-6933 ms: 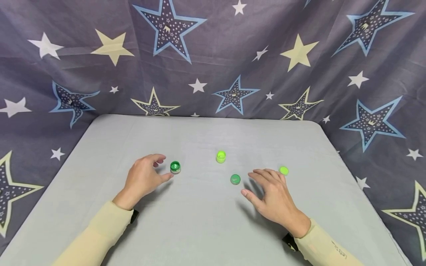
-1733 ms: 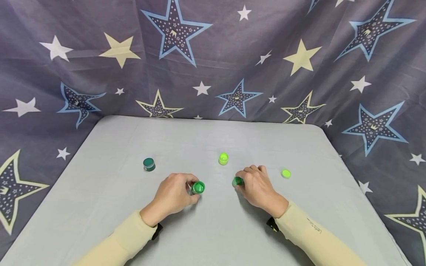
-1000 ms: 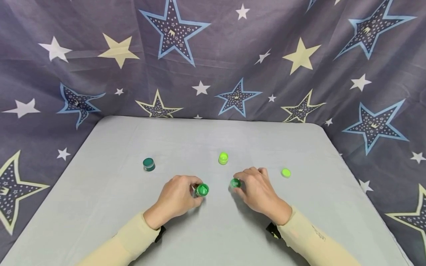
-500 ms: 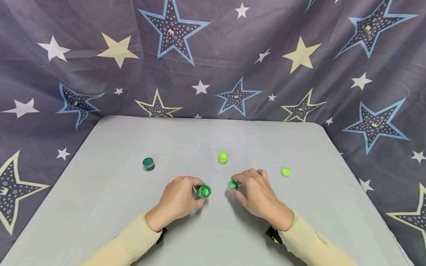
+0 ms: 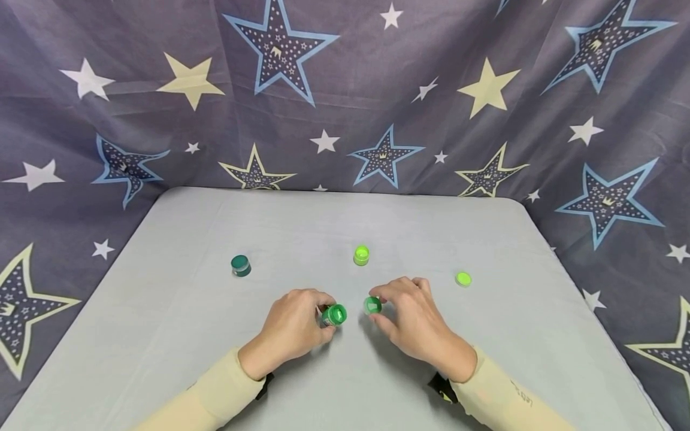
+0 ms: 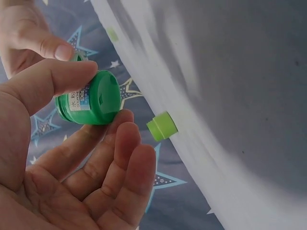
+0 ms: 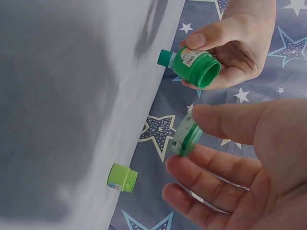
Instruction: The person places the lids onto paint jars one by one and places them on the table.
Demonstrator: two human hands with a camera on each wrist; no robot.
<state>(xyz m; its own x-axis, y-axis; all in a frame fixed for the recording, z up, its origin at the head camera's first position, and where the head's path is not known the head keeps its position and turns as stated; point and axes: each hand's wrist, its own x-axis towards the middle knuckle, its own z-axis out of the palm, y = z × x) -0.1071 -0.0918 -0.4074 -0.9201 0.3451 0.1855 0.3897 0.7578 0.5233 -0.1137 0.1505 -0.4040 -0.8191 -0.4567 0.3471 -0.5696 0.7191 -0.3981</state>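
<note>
My left hand point(image 5: 293, 320) grips a small green gouache paint jar point(image 5: 332, 315) between thumb and fingers. The jar has no lid on and tilts its mouth toward the right hand; the right wrist view shows green paint inside its threaded neck. Thumb and fingertips of my right hand point(image 5: 415, 317) pinch a round green lid point(image 5: 372, 305) by its edge. In the right wrist view the lid point(image 7: 186, 136) faces the jar's open mouth point(image 7: 209, 74), a short gap between them. Paper labels show on the jar point(image 6: 98, 98) in the left wrist view.
A dark teal jar point(image 5: 241, 266) with its lid on stands to the left. Farther back, near the middle, is an uncovered lime green jar point(image 5: 361, 255). A lime green lid point(image 5: 463, 279) lies to the right on the grey tabletop point(image 5: 302, 227), before a starry curtain point(image 5: 345, 90).
Since the earliest frame, the left hand has taken up the green jar and the right hand its lid. Lately the two have drawn closer, the jar tilting further toward the lid.
</note>
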